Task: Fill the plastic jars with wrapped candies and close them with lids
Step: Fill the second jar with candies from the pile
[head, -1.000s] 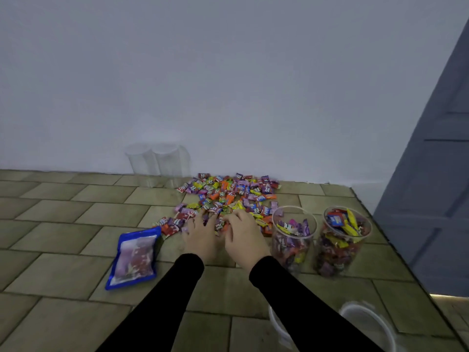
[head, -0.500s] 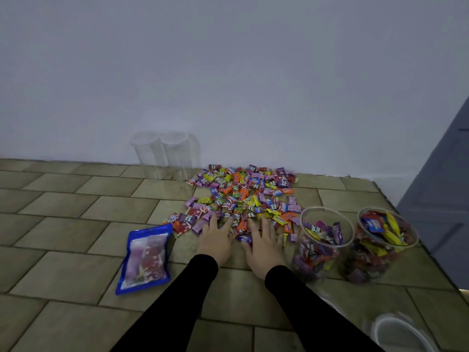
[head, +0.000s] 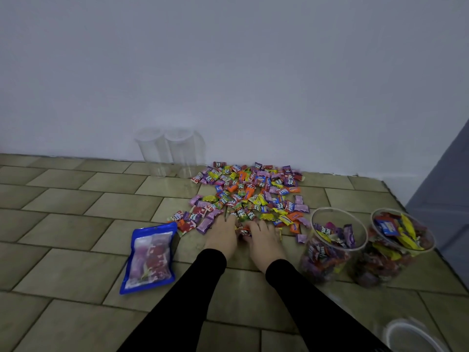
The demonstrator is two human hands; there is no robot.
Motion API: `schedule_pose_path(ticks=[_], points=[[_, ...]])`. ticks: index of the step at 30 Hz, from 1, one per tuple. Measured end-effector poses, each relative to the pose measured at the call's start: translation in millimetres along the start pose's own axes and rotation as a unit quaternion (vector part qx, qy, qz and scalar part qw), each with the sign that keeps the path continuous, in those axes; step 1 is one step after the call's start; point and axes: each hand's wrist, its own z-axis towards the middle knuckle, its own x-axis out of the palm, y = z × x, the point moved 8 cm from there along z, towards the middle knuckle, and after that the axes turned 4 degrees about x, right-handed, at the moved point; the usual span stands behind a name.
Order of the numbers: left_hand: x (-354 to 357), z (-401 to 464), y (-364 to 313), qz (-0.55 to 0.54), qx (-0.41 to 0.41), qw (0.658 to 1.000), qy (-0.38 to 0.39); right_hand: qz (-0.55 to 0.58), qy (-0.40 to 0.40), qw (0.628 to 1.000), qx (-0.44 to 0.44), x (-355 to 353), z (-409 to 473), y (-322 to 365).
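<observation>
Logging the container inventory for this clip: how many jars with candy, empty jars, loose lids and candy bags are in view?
Jars holding candy: 2, the nearer jar and the jar right of it, both open.
Empty clear jars: 2, the left one and the right one, by the wall.
Loose lids: 1, the lid at bottom right.
Blue candy bags: 1, the bag.
Total: 6

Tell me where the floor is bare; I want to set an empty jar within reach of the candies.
Bare tiles lie left of the candy pile, between the empty jars and the blue pouch, and left of the pouch. It is crowded to the right: two filled jars stand close together, a lid nearer. Both hands rest at the pile's near edge.
</observation>
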Motion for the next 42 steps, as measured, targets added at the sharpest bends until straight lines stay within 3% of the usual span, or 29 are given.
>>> schedule_pose_path(ticks=[10,25,32,37,42], points=[[0,-5,5,-0.029,-0.010,0.999,-0.010,0.097,0.012,0.995,0.011,-10,1,-2],[-46,-18,-16,-0.217,-0.060,0.964,-0.141,0.292,-0.106,0.950,0.016,-70,-15,1],[-90,-25,-50,-0.264,0.000,0.941,-0.211,0.332,-0.173,0.925,-0.063,-138,-37,22],[-112,-33,-93,-0.294,0.052,0.929,-0.219,0.305,-0.240,0.918,-0.079,-195,-57,2],[-119,-51,-145,-0.297,0.112,0.931,-0.177,0.263,-0.186,0.947,-0.017,-214,-65,-43]])
